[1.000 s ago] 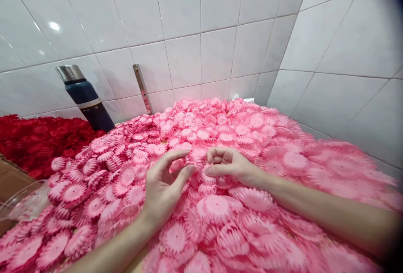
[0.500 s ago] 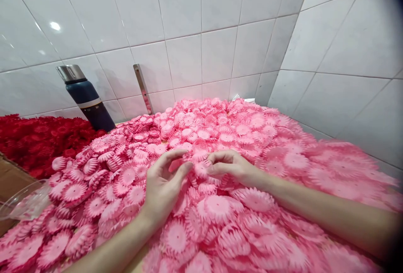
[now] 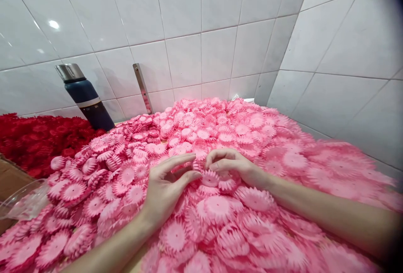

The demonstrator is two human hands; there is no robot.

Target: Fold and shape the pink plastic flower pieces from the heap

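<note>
Pink scalloped discs (image 3: pixel 217 208), many with a small centre hole, lie in a wide heap under both hands. Over the middle of the heap, my left hand (image 3: pixel 168 187) has its thumb and fingers apart, with nothing visible between them. Just to its right is my right hand (image 3: pixel 234 166), its thumb and index fingertip pressed together; what they pinch, if anything, is too small to make out. One pink disc (image 3: pixel 209 178) lies just below the gap between the two hands.
A dark blue bottle (image 3: pixel 88 103) with a steel cap leans at the back left beside red discs (image 3: pixel 40 139). A metal strip (image 3: pixel 142 88) rests against the tiled wall (image 3: pixel 185 9). At the left edge are a clear plastic container (image 3: pixel 27 201) and cardboard (image 3: pixel 12 180).
My left hand has moved slightly right, its thumb further from the heap's left side. A disc between the hands now shows lower down, below the fingertips.
</note>
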